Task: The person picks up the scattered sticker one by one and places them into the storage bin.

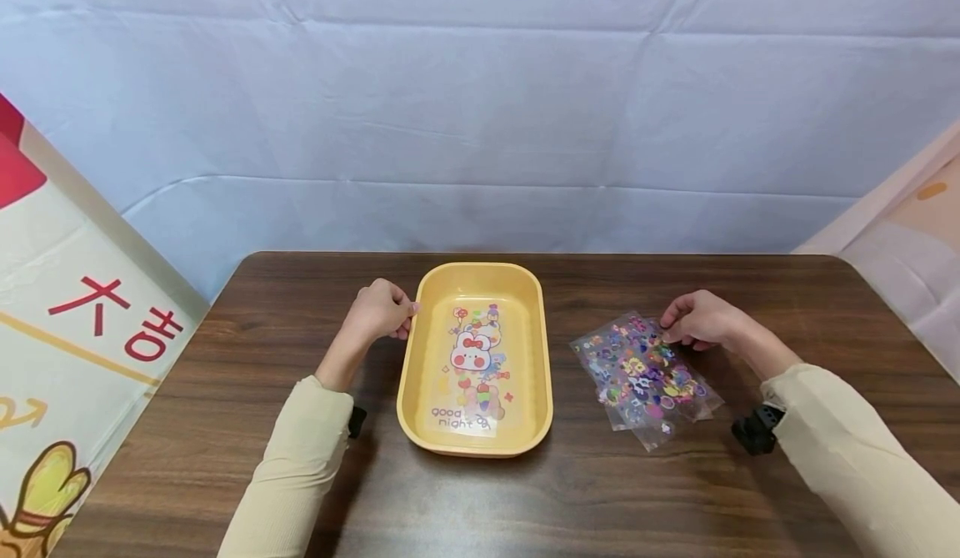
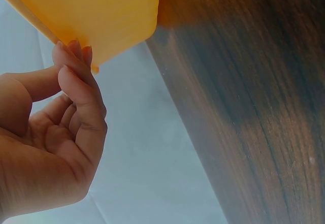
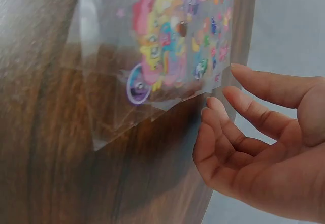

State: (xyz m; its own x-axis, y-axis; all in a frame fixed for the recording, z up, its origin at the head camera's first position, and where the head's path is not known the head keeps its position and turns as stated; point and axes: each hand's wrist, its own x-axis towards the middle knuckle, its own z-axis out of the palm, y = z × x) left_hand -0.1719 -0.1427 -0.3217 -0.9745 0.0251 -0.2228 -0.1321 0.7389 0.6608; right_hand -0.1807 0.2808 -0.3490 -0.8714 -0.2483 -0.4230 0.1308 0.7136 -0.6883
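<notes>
A yellow plastic tray [image 1: 531,366] with rounded corners lies on the table, a cartoon rabbit picture [image 1: 472,354] and the words "good night" on its floor. My left hand [image 1: 384,308] pinches the tray's left rim near the far corner. In the left wrist view, its thumb and fingertips meet at the yellow edge. To the right of the tray, clear sheets of colourful stickers [image 1: 637,374] overlap in a loose pile. My right hand [image 1: 697,322] pinches their upper right edge between thumb and index finger. Cartoon figures on the sheets [image 3: 162,41] appear close up in the right wrist view.
The dark wood-grain table [image 1: 592,500] has its far edge just beyond both hands. A pale cloth [image 1: 480,124] hangs behind it. At the left stands a printed panel [image 1: 90,358] with red characters. Dark wrist cameras [image 1: 757,430] are strapped at the cream sleeves [image 1: 855,458].
</notes>
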